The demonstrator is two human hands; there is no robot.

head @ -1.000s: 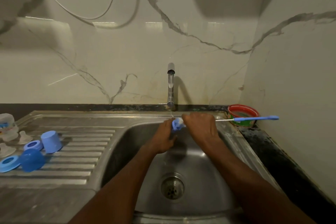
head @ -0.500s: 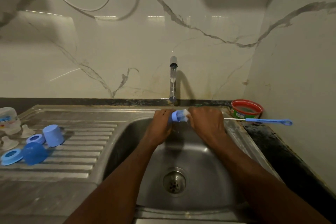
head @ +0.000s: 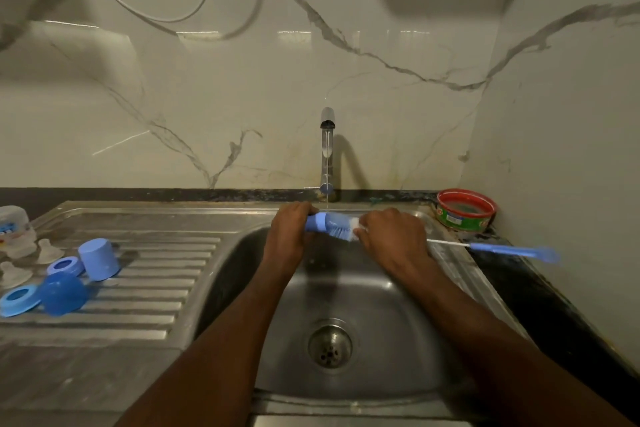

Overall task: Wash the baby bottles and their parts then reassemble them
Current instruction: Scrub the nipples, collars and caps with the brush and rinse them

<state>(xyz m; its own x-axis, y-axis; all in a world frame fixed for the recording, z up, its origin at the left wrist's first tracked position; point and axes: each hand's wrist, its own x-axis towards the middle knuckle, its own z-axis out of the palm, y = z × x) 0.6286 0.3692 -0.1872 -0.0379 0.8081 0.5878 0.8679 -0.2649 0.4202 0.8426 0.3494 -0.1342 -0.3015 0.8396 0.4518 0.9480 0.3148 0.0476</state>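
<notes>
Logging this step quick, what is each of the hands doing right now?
Left hand: grips the blue bottle part under the tap.
Right hand: grips the bottle brush at its bristle end.

tap [head: 327,149] behind, tin [head: 465,208] right, basin [head: 381,340] open below

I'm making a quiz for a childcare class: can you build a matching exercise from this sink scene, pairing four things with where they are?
Things:
1. blue-handled bottle brush
2. red-rimmed round tub
3. blue plastic bottle caps
4. round metal drain strainer

Places:
A. ribbed steel drainboard, left
B. counter corner, right
C. basin floor
D. in the hands, under the tap

Pairs: 1-D, 2-B, 3-A, 4-C
</notes>
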